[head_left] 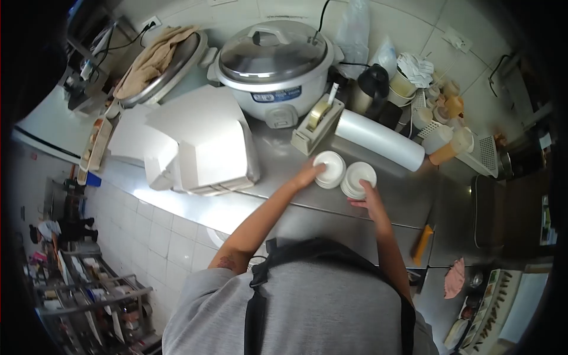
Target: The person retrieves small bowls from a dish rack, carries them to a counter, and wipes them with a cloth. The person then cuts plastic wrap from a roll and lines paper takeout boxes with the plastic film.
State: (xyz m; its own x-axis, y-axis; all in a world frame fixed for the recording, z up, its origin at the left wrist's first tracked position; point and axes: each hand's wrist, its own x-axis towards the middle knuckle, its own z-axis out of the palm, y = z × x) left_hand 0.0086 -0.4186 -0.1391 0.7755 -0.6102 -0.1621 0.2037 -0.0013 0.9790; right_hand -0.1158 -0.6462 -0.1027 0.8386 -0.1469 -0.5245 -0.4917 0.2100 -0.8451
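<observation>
Two short stacks of small white bowls stand side by side on the steel counter. My left hand [312,172] grips the left stack of bowls [331,168], with its thumb over the rim. Around the right stack of bowls [357,178] my right hand [368,199] is closed, thumb inside the rim and fingers along the lower side. Just behind the bowls are a tape dispenser [317,125] and a thick white roll of film [380,139].
A large rice cooker [273,72] stands against the wall. White cardboard boxes [204,142] are stacked at the left. Sauce bottles [448,145] and a perforated tray sit at the right, beyond an orange-handled tool [422,244]. Another person [62,229] stands far left.
</observation>
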